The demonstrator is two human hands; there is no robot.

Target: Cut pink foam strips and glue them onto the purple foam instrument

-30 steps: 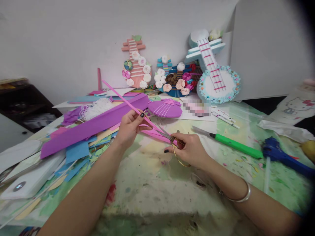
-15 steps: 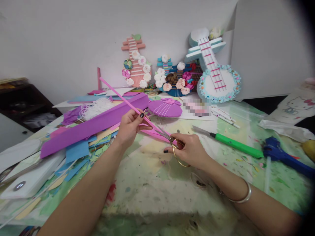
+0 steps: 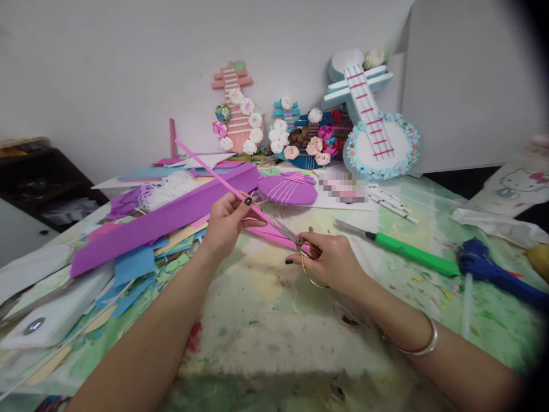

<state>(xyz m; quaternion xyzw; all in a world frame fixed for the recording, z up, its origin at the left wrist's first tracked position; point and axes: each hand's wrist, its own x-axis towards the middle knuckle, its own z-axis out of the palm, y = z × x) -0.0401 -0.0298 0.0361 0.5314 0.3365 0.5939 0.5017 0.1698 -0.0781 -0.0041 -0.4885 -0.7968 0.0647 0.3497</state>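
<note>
My left hand (image 3: 225, 220) pinches a long thin pink foam strip (image 3: 206, 167) that slants up and to the left above the table. My right hand (image 3: 332, 262) grips gold-handled scissors (image 3: 300, 246), fingers through the loops, with the blades pointing left along the strip near my left thumb. A wider pink foam piece (image 3: 268, 232) lies under the blades on the table. Whether the blades are closing on the strip or the wider piece is hard to tell.
A long purple foam sheet (image 3: 163, 220) and blue scraps (image 3: 132, 269) lie at left. A green-handled knife (image 3: 407, 254) and a blue glue gun (image 3: 493, 272) are at right. Decorated foam guitars (image 3: 377, 134) lean on the back wall. The table (image 3: 274, 320) is paint-stained.
The scissors have crept slightly left along the pink foam and the strip's far end shifted a little. Both hands stay almost in place.
</note>
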